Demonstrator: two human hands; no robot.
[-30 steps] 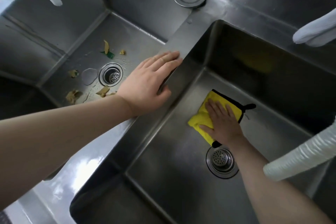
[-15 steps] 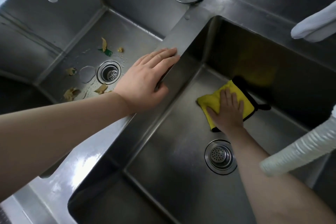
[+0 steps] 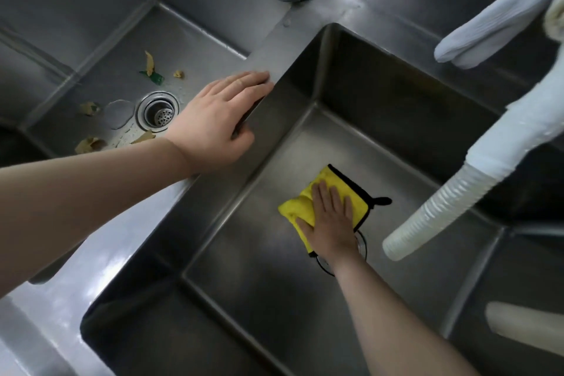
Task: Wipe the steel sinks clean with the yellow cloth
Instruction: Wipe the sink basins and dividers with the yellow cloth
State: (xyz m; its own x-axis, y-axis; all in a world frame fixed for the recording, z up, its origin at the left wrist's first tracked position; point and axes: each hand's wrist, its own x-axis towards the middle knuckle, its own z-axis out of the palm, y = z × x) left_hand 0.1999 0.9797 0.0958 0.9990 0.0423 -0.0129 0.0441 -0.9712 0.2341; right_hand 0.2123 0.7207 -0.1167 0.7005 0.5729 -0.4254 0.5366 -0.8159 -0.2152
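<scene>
**Wiping under way in near basin; far basin untouched**

Right hand (image 3: pixel 331 220) lies flat, fingers straight, pressing the yellow cloth (image 3: pixel 297 206) on the near sink (image 3: pixel 244 268) floor, over its drain. Left hand (image 3: pixel 219 125) rests open on the divider rim (image 3: pixel 276 43). Count: two sinks, one cloth. Far sink (image 3: pixel 198 49) holds about six food scraps (image 3: pixel 88 143); judged not yet wiped.

Right hand (image 3: pixel 331 220) pressed the yellow cloth (image 3: pixel 300 204) flat on the sink floor (image 3: pixel 259 253) — left hand (image 3: pixel 219 122) rested on the divider (image 3: pixel 274 49).
</scene>
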